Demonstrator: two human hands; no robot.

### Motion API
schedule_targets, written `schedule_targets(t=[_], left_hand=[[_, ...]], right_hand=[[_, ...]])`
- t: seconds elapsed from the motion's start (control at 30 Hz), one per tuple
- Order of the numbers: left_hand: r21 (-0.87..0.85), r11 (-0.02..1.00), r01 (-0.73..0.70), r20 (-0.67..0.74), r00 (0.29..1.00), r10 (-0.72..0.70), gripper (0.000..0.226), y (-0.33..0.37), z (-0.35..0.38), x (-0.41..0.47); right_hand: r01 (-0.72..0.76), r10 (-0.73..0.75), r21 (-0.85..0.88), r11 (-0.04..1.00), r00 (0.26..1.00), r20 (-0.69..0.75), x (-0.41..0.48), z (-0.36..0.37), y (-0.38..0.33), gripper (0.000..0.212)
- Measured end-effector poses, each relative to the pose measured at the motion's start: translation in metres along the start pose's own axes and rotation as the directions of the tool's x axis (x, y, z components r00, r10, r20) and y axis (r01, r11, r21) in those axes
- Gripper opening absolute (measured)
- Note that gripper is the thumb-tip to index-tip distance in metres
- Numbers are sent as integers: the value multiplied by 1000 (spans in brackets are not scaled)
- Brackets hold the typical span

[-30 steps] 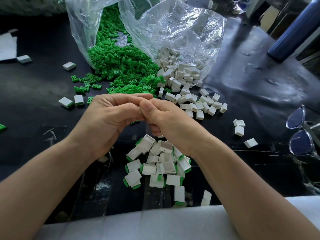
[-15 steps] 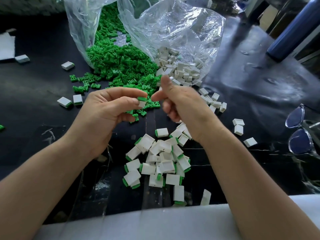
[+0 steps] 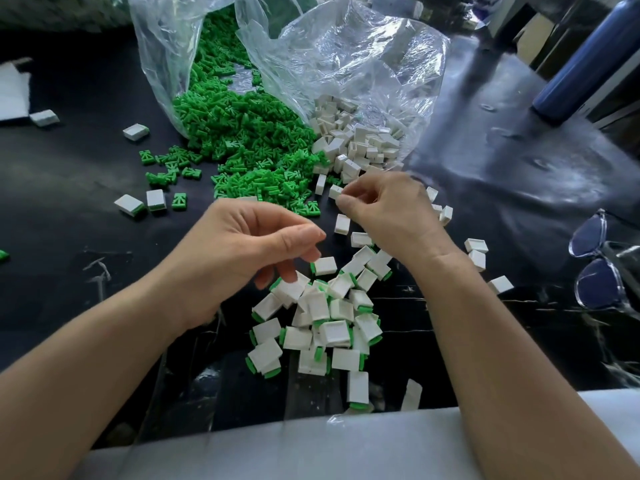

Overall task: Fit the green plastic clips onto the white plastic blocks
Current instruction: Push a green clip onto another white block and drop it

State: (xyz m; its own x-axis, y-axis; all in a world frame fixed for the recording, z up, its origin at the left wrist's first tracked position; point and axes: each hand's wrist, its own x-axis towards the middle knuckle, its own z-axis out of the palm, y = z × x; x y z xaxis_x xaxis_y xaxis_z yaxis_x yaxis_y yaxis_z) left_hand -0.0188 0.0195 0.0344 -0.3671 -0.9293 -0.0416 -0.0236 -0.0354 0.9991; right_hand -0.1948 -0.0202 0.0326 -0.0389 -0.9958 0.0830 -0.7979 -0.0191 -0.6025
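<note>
Green clips [image 3: 242, 147] spill in a heap from an open plastic bag, and beside them white blocks [image 3: 360, 140] lie in and in front of a second bag. Near me sits a pile of white blocks with green clips fitted [image 3: 322, 320]. My left hand [image 3: 242, 251] hovers over the pile's far left side with loosely curled fingers and holds nothing; one fitted block [image 3: 325, 265] lies just under its fingertips. My right hand [image 3: 388, 209] reaches to the loose white blocks, thumb and forefinger pinching one white block [image 3: 335, 191].
Clear-framed glasses [image 3: 599, 265] lie at the right and a blue bottle [image 3: 581, 64] at the back right. Stray blocks and clips [image 3: 152, 199] dot the black table's left side. White foam [image 3: 311, 445] lines the near edge, white paper [image 3: 10, 88] the far left.
My left hand let go of the fitted block it held, and that block now lies on the pile. My right hand moved away from the left toward the loose white blocks and took one.
</note>
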Motion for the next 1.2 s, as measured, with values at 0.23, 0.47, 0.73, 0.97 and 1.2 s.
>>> schedule_targets(t=[0.23, 0.47, 0.73, 0.97, 1.2], left_hand=[[-56, 997, 45, -200, 978, -56, 16, -4, -4, 6], [44, 999, 20, -274, 962, -7, 22, -10, -7, 8], [47, 998, -46, -197, 979, 54, 25, -7, -3, 6], [18, 999, -39, -242, 969, 42, 23, -5, -1, 6], [-27, 1000, -10, -287, 958, 2, 11, -8, -1, 10]], right_hand=[[62, -31, -202, 977, 988, 153, -1, 6, 1, 28], [39, -67, 231, 972, 991, 114, -4, 5, -8, 16], [-114, -148, 593, 797, 915, 376, -17, -1, -24, 9], [-92, -143, 557, 825, 920, 364, -16, 3, -24, 14], [47, -56, 164, 985, 997, 50, -9, 12, -11, 7]])
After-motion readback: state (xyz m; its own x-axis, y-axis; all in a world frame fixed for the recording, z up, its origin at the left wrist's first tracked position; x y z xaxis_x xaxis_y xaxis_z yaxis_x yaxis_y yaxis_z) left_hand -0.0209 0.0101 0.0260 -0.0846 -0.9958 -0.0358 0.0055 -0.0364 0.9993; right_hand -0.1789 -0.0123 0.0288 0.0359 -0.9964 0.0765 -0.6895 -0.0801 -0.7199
